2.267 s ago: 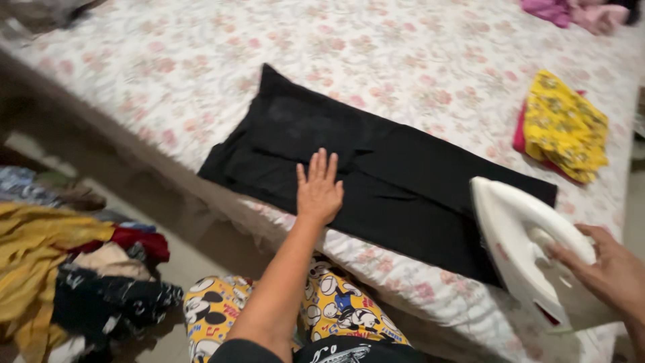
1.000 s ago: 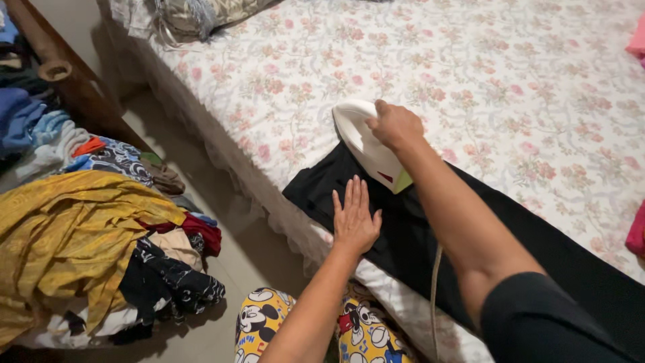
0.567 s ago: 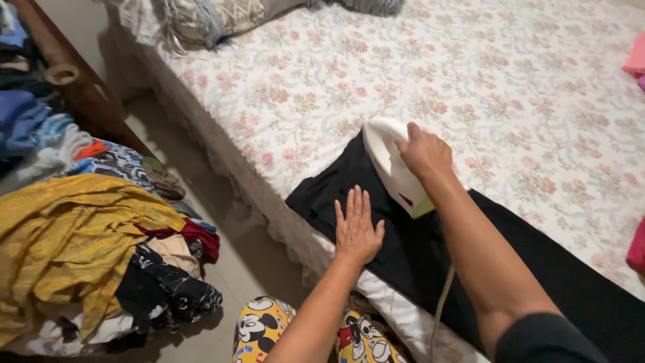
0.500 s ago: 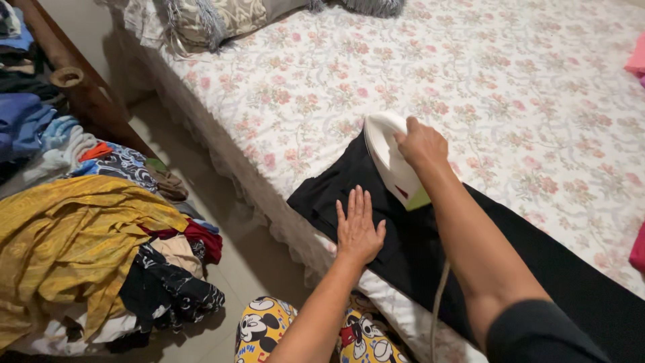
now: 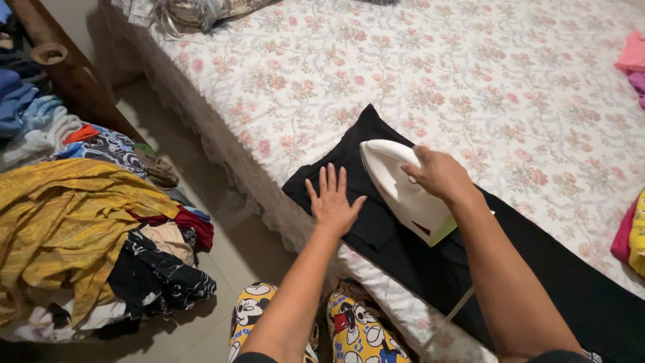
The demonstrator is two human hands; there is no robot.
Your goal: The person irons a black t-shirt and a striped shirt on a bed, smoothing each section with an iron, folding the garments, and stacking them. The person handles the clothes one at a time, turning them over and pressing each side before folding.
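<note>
- Gripping white iron (image 5: 402, 191) by its handle with right hand (image 5: 438, 176), fingers closed round it; soleplate resting on black garment (image 5: 430, 259).
- Pressing left hand (image 5: 334, 204) flat on same garment, fingers spread, holding nothing, just beside iron's nose.
- Lying spread along near edge of floral bedsheet (image 5: 416, 74), garment's one end hanging close to the drop.
- Risking burnt fingertips if iron slides left.
- Risking scorched fabric if iron sits too long.
- Trailing cord (image 5: 449, 317) near knees; possibly snagging, tugging iron off bed.
</note>
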